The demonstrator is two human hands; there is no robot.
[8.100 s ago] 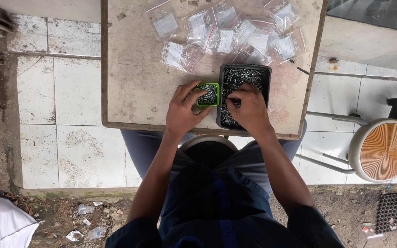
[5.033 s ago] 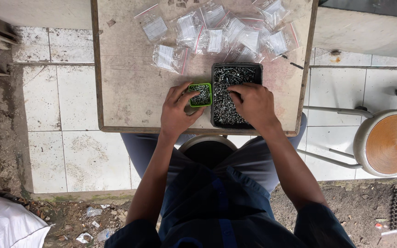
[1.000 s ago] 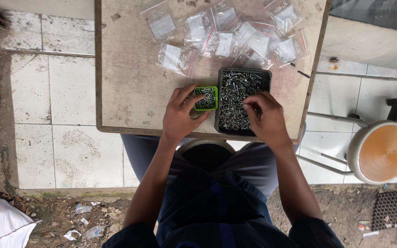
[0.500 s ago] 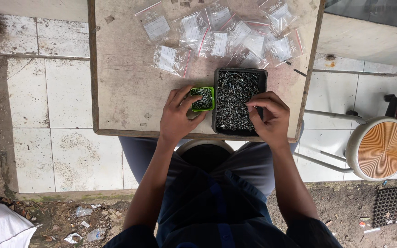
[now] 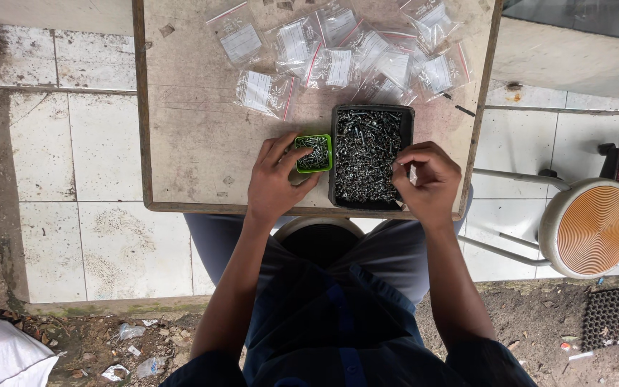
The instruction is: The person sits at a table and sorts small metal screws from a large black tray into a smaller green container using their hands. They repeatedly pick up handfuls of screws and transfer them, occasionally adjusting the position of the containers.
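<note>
Head view, looking straight down at a worn wooden table (image 5: 202,129). I am watching the left hand (image 5: 272,185) resting on the tabletop, its fingers wrapping the near and left sides of a small green tray (image 5: 314,153) that is holding a shallow layer of screws. The grip is loose, steadying rather than lifting.

The right hand (image 5: 428,179) is hovering at the right edge of a dark rectangular tray (image 5: 369,155) heaped with silver screws (image 5: 367,154). Its fingers are curling inward with thumb meeting fingertips, pinching something small; I cannot tell whether it is one screw or several, as the fingers are hiding it.

My reading: the step in hand is picking screws out of the dark tray, and the green tray, touching the dark one on its left, is taking the sorted portion. The next move would call for carrying the pinch across the dark tray without spilling.

Around the work: a scatter of small clear zip bags (image 5: 345,54) with white labels is lying across the far half of the table. A round stool (image 5: 587,227) with an orange ribbed seat is standing to the right on the tiled floor. Nothing is blocking the path between the trays.
</note>
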